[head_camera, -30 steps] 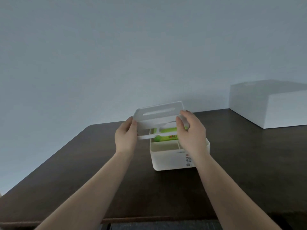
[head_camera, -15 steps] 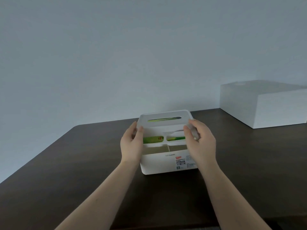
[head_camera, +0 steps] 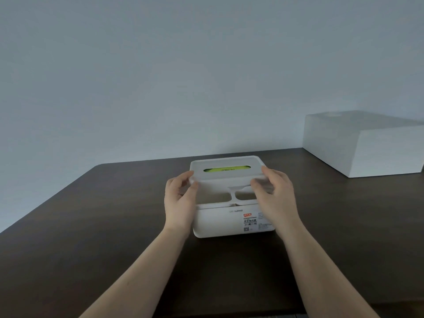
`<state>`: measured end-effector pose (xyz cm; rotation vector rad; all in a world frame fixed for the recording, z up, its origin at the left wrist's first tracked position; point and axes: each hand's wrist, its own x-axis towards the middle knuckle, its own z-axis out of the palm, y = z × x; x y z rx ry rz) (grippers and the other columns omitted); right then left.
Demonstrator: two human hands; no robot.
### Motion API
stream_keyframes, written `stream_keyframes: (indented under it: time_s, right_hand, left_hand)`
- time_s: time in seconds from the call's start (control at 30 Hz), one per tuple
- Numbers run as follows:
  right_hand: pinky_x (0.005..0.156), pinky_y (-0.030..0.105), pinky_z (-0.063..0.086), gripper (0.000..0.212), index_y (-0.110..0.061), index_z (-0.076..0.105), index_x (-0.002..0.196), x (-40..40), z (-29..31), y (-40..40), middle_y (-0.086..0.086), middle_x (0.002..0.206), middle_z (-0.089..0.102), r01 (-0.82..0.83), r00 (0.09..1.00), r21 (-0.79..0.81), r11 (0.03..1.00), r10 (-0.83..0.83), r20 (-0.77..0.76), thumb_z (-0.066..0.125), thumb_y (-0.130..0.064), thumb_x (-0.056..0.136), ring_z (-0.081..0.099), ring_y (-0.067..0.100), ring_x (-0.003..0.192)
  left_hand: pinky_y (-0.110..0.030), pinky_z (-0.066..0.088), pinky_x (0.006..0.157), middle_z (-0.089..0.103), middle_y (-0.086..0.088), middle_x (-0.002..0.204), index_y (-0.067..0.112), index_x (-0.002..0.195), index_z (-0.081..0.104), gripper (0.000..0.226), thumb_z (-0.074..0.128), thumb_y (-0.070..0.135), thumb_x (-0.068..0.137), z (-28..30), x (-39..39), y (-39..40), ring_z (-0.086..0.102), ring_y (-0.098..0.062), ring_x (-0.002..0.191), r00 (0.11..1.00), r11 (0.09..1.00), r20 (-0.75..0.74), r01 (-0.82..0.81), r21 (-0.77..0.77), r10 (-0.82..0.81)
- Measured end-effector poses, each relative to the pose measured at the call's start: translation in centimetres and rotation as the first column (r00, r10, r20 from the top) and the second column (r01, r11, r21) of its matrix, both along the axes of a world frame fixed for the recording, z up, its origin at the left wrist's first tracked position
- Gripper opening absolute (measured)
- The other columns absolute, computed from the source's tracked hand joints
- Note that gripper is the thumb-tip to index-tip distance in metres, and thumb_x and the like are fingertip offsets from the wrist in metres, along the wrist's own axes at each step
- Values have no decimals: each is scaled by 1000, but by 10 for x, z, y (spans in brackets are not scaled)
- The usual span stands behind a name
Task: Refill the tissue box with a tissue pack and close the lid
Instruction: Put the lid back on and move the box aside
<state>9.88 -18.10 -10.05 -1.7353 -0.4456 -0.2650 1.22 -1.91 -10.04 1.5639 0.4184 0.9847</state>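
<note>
A white plastic tissue box (head_camera: 220, 223) stands on the dark table, label facing me. Its white lid (head_camera: 226, 172) lies flat across the top, and the green tissue pack (head_camera: 226, 169) shows through the lid's slot. My left hand (head_camera: 180, 200) pinches the lid's left edge with thumb and fingers. On the other side, my right hand (head_camera: 274, 196) grips the lid's right edge. Two open compartments of the lid's front part show between my hands.
A large white box (head_camera: 364, 143) sits at the back right of the dark wooden table (head_camera: 91, 226). A plain pale wall rises behind the table's far edge. The table's near edge runs along the bottom of the view.
The lid was held tilted above the box. It has come down onto the box and now covers the green pack, with both hands still at its sides.
</note>
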Motion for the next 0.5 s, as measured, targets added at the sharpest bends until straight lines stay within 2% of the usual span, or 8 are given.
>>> stream_keyframes:
  time_s: [0.07,0.13,0.2,0.3,0.37,0.4,0.43,0.5]
  right_hand:
    - [82,9,36,44,-17,53,133,0,0,-1,-9,122,44,3,1000,5,1000,-3,-12,60,-21,91,49,6,107]
    - [80,8,34,38,-18,57,129,1,0,-2,-10,120,48,21,1000,-7,1000,-21,-3,59,-20,91,49,3,102]
    - [76,7,35,31,-19,61,122,3,1,-3,-7,117,53,22,1000,4,1000,-22,-6,59,-20,91,54,3,97]
    - [83,21,41,14,-22,65,102,10,12,-7,-2,109,64,62,992,138,988,-46,-114,58,-23,91,57,6,90]
    - [84,27,42,19,-20,63,106,20,25,-10,-2,109,64,65,972,219,974,-12,-234,58,-29,90,57,10,93]
    - [84,27,41,28,-19,61,114,28,30,-11,-3,110,62,34,964,198,980,20,-266,58,-32,90,56,11,96]
    - [86,28,41,35,-18,58,121,35,36,-10,-4,111,60,-15,954,160,987,62,-294,58,-34,90,55,12,98]
    - [94,34,45,41,-18,57,126,49,44,-6,-3,115,62,-129,917,122,984,165,-364,59,-37,89,58,15,105]
  left_hand:
    - [-10,39,80,51,12,103,29,107,65,24,57,11,93,-2,0,0,55,0,93,1000,1000,-8,19,-10,-19]
    - [-6,40,77,49,11,102,27,109,66,23,57,11,94,-2,-1,-1,55,3,91,999,1000,-23,24,-3,-24]
    - [-10,40,80,51,7,103,23,107,67,18,58,15,94,-2,-2,0,55,-2,92,1000,1000,-19,19,-2,-19]
    - [-27,47,87,58,-1,109,24,96,68,11,57,21,95,5,-1,4,59,-11,89,1000,998,13,3,-67,-2]
    - [-28,47,86,60,2,103,26,90,64,13,54,23,96,16,3,10,58,-12,90,999,995,18,-36,-89,38]
    - [-29,47,89,59,6,100,24,94,63,12,52,25,97,21,7,15,56,-14,98,999,994,1,-39,-101,39]
    - [-32,45,97,57,9,104,22,107,62,17,50,28,98,27,12,20,54,-16,109,1000,992,-28,-19,-129,15]
    - [-40,37,112,52,10,123,19,137,49,43,49,35,97,35,22,31,47,-16,127,991,976,-110,53,-212,-78]
